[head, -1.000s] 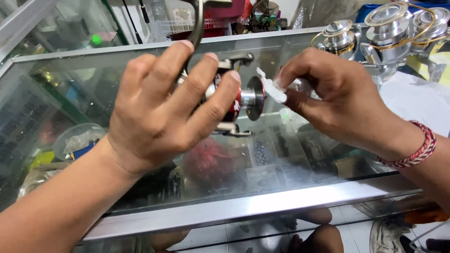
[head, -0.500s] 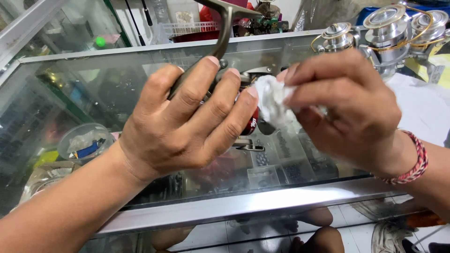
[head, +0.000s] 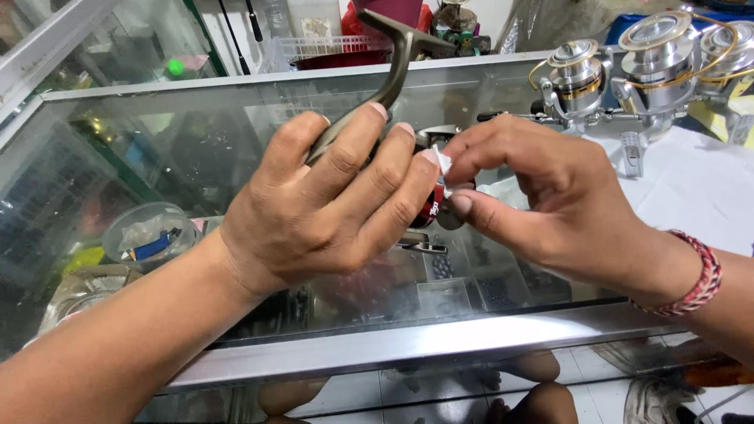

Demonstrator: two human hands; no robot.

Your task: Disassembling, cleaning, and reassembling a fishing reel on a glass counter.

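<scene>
My left hand [head: 330,196] is wrapped around a fishing reel [head: 397,71], held above a glass display counter [head: 440,341]. The reel's grey foot and stem stick up past my fingers; its red and black body is mostly hidden behind them. My right hand [head: 542,196] pinches a small white piece of tissue [head: 444,165] and presses it against the reel's body. A red and white braided bracelet [head: 695,275] is on my right wrist.
Several silver and gold spinning reels [head: 652,55] stand on white paper [head: 691,180] at the right back of the counter. Under the glass lie small tackle boxes and a round clear container [head: 145,232]. A white wire basket [head: 322,47] sits behind the counter.
Both hands have come closer together. The reel has been turned so its foot points up and right, and the tissue has gone from spread over the reel to pinched small against it.
</scene>
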